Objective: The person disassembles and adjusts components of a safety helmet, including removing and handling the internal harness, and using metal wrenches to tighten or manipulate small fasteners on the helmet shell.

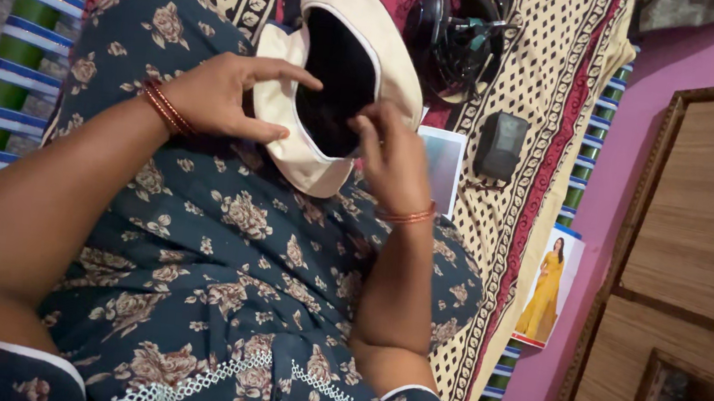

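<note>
Two hands hold a cream cap (pixel 333 92) on the lap: left hand (pixel 218 93) fingers pinch its rim, right hand (pixel 396 160) fingers curl, perhaps gripping its inner edge. Headphones (pixel 463 35) lie at one o'clock.

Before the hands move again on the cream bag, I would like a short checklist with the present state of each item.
1. Left hand grips the cream fabric bag at its edge: ok.
2. Right hand at the bag's dark opening: ok.
3. Bag rests on the floral-dress lap: ok.
4. Bag contents visible: cannot tell.
5. Black headphones lie apart from the bag: ok.
</note>
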